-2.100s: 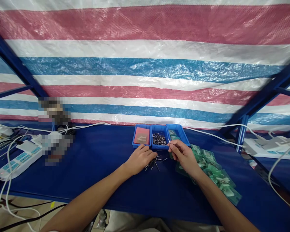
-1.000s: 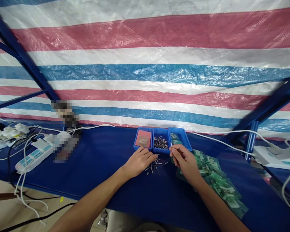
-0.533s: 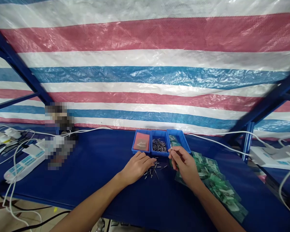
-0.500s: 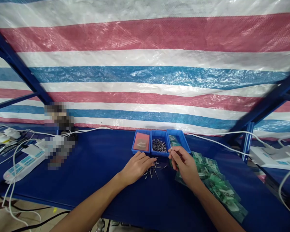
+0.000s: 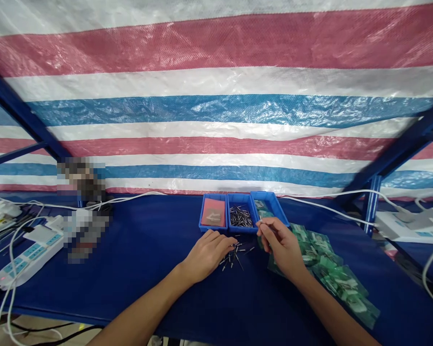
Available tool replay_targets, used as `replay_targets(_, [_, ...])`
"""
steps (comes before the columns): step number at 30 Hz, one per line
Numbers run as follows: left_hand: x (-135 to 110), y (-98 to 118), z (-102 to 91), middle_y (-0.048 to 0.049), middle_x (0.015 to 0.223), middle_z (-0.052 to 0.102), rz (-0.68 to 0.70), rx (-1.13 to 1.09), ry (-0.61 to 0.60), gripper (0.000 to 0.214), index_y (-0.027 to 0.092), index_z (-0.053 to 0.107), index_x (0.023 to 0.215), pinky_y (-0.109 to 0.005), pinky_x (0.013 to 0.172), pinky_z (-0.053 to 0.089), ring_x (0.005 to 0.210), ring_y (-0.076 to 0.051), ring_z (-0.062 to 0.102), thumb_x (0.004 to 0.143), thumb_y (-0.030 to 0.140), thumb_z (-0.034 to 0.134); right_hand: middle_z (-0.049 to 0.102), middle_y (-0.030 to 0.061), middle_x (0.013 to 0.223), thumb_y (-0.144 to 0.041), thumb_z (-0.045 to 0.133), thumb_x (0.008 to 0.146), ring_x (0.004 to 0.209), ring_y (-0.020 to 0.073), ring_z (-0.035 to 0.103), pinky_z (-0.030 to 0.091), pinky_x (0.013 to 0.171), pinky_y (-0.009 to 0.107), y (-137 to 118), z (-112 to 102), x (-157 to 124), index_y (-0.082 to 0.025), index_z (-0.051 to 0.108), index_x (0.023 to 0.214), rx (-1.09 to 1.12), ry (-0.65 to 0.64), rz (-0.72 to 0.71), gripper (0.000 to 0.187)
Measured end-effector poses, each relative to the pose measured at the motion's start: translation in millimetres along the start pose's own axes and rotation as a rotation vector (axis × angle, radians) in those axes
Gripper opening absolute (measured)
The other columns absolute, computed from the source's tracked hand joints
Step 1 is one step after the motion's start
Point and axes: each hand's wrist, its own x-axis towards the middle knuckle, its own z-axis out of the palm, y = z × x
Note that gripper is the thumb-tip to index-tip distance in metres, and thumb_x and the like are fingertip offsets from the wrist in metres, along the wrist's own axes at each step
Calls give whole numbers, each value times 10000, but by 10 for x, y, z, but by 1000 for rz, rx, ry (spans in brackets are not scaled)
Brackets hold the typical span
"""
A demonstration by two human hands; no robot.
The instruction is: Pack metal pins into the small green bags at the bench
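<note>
My left hand rests low over the blue table with its fingers curled and pressed together. Its fingertips touch the edge of a small loose pile of blind rivets; whatever they pinch is hidden. My right hand is closed in a pinch just in front of the right blue bin. A small pale metal tip, seemingly of a rivet, pokes out between thumb and forefinger. Many more rivets fill the middle blue bin. Green-tinted plastic packets lie beside and under my right forearm.
The left blue bin holds a pink sheet with small pieces on it. White power strips with tangled cables lie at the left, and another power strip at the right. A striped tarp hangs behind the table, between blue metal posts.
The view has shifted slightly, so table and hands appear a little farther right and lower. Both hands keep nearly the same pose over the pile and by the right bin.
</note>
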Motion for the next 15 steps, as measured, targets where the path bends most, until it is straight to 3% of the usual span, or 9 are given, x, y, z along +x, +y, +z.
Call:
replay_targets(5, [-37,-21,35,-65,980,729,-18,-52,-30,198,172,621,1273,-343,843,545,904,-194,656,1142,243,491,659,20,873,-513,650,1041,493,100,520,453,462,275,48,-7,-40,-243,701,1086,-22,63,-81,278])
replay_targets(15, [-38,-8,21,-70,1020,738,-17,-58,-80,212,175,629,1287,-344,868,537,941,-201,645,1142,253,495,658,8,859,-534,686,1012,484,100,515,439,455,276,55,-42,-24,-235,699,1072,-43,101,-86,305])
